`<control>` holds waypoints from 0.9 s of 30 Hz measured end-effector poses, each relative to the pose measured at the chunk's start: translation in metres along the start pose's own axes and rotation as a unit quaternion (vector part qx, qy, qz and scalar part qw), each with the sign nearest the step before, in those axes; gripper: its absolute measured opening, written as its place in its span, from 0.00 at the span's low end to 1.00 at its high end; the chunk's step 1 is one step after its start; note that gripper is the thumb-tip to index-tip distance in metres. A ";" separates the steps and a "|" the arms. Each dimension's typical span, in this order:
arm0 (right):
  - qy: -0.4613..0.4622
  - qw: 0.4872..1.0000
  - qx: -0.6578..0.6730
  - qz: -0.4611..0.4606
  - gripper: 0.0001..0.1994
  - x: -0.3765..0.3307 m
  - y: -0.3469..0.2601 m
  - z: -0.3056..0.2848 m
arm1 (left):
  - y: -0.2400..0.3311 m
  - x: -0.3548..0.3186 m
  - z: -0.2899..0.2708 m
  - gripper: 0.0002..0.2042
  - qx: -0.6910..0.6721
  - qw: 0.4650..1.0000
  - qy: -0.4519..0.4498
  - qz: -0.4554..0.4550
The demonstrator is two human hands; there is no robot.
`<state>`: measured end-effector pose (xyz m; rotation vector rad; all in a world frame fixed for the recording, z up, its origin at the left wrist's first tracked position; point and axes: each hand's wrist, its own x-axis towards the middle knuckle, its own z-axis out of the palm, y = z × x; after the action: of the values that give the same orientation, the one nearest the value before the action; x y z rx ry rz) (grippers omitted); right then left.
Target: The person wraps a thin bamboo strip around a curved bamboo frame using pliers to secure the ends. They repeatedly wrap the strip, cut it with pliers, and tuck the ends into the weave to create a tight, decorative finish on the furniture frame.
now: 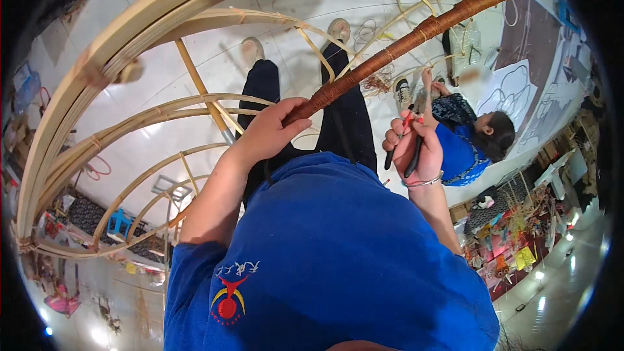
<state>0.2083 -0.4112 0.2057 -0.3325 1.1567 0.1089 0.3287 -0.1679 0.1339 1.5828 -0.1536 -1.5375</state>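
Note:
My left hand (270, 131) grips the near end of a long curved rod wrapped in brown cord (416, 36), which runs up to the upper right. Black-handled pliers with red tips (406, 146) are clasped in my right hand (416, 149), just right of the rod's end; a metal bracelet sits on that wrist. Pale bamboo ribs of a large curved frame (140, 16) arch around and above both hands. Below them I see my blue shirt, dark trousers and pale shoes on the white tiled floor.
Another person in a blue top (471, 140) crouches at the right, working on the same frame. Loose wire coils (367, 29) lie on the floor. White sheets with drawn outlines (513, 84) and colourful clutter (513, 247) fill the right side.

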 end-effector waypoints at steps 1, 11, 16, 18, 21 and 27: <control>-0.010 1.000 0.001 0.005 0.10 0.001 0.002 0.002 | 0.000 0.001 0.000 0.23 -0.001 1.000 0.002 0.000; 0.014 0.998 -0.062 -0.012 0.10 -0.001 0.011 0.019 | 0.035 0.054 0.014 0.20 0.173 0.900 0.246 0.317; 0.035 0.996 -0.076 -0.012 0.10 0.006 0.011 0.019 | 0.067 0.083 0.026 0.26 0.163 0.924 0.163 0.306; 0.041 0.996 -0.074 -0.008 0.10 0.008 0.010 0.022 | 0.068 0.093 0.033 0.26 0.175 0.913 0.177 0.324; 0.050 0.996 -0.071 -0.007 0.09 0.010 0.007 0.024 | 0.065 0.101 0.037 0.24 0.142 0.920 0.161 0.329; 0.064 0.996 -0.058 -0.027 0.08 0.013 0.007 0.013 | 0.066 0.101 0.040 0.19 0.112 0.930 0.163 0.309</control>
<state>0.2234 -0.4015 0.1969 -0.4786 1.2697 0.1097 0.3484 -0.2915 0.1089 1.7247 -0.5974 -0.7771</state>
